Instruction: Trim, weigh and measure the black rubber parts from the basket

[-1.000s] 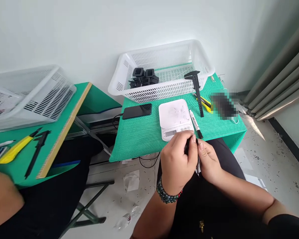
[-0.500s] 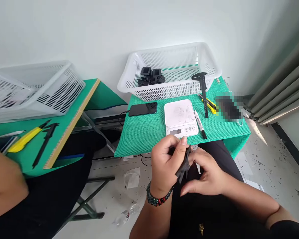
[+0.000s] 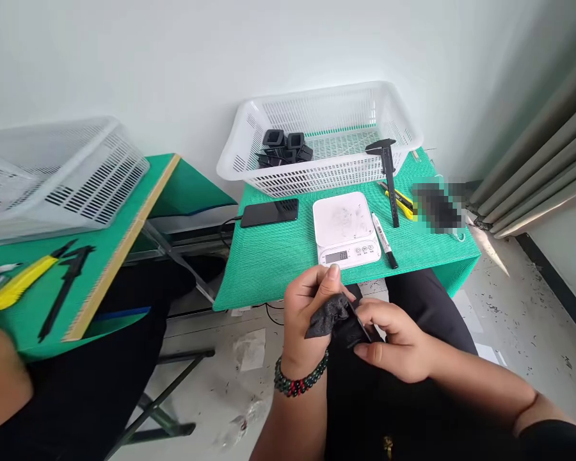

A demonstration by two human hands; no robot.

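My left hand (image 3: 297,314), with a beaded bracelet at the wrist, grips a black part (image 3: 335,315) above my lap. This part looks rough on one face and has thin, flat edges; its exact kind is unclear. Fingers and thumb of my right hand (image 3: 406,346) close on the part's right edge. Just beyond my hands, a white digital scale (image 3: 344,218) stands on the green-covered table (image 3: 269,256). A black-and-white marker (image 3: 384,242) lies along the scale's right side.
A white basket (image 3: 326,173) holds several black hollow parts (image 3: 288,146). A black caliper (image 3: 388,182) leans on its rim, near a yellow cutter (image 3: 406,206). A phone (image 3: 269,213) lies left of the scale. At left, a co-worker's arm (image 3: 2,378) rests by another table.
The black part has been turned, so its rough face shows more. My right thumb and fingers, apart before, have closed on its edge. The whole view has shifted slightly.
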